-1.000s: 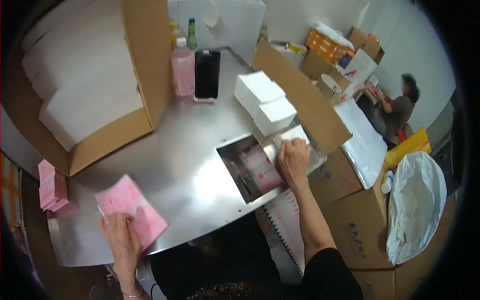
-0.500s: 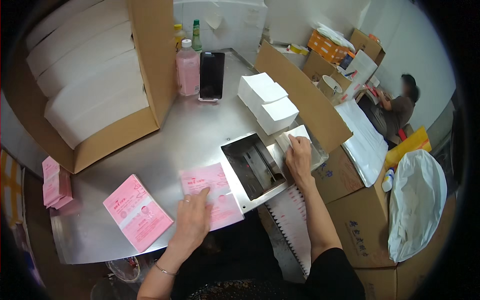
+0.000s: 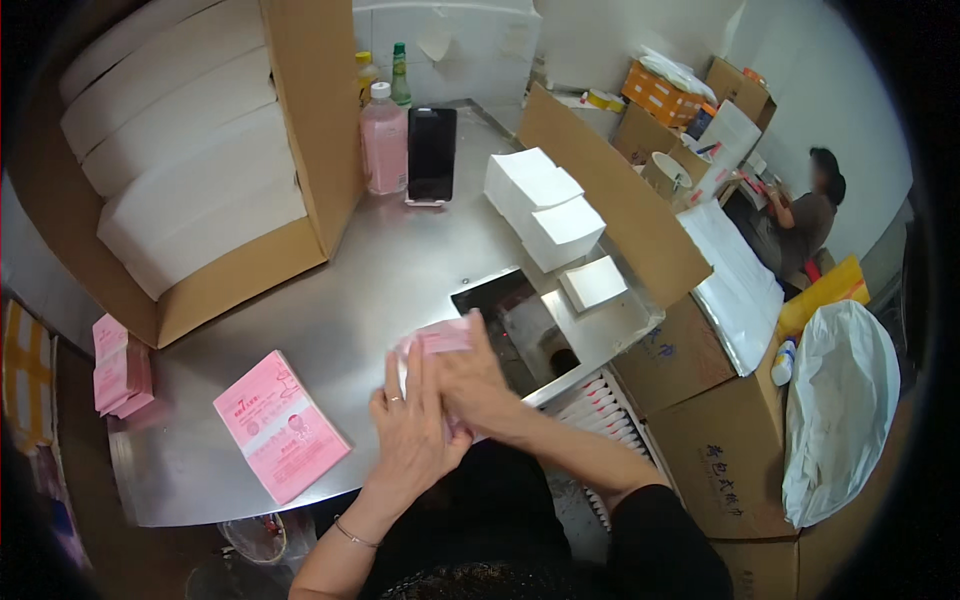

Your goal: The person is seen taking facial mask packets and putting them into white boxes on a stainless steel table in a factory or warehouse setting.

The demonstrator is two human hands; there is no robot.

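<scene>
A pink-printed plastic packet (image 3: 445, 338) is between my two hands at the front of the steel table, next to the rectangular opening (image 3: 520, 330). My left hand (image 3: 415, 430) is closed around its left side, a ring on one finger. From the right, my right hand (image 3: 472, 385) crosses over and grips the packet's other side; its fingers partly cover it. What is inside the packet is hidden. To the left lies a stack of flat pink packets (image 3: 280, 428). A small pile of white folded tissues (image 3: 593, 284) sits right of the opening, behind which stand taller white tissue stacks (image 3: 545, 210).
A large carton (image 3: 240, 290) of white tissue stacks stands at the left, beside filled pink packets (image 3: 122, 370). Behind are a phone (image 3: 432, 155) and a pink bottle (image 3: 384, 140). Cartons (image 3: 735, 440) and a white bag (image 3: 840, 415) line the right; a person (image 3: 805, 215) sits beyond.
My right hand has come from the white tissues leftward to the pink packet. My left hand has shifted slightly right, and the packet is lifted and bunched between both hands.
</scene>
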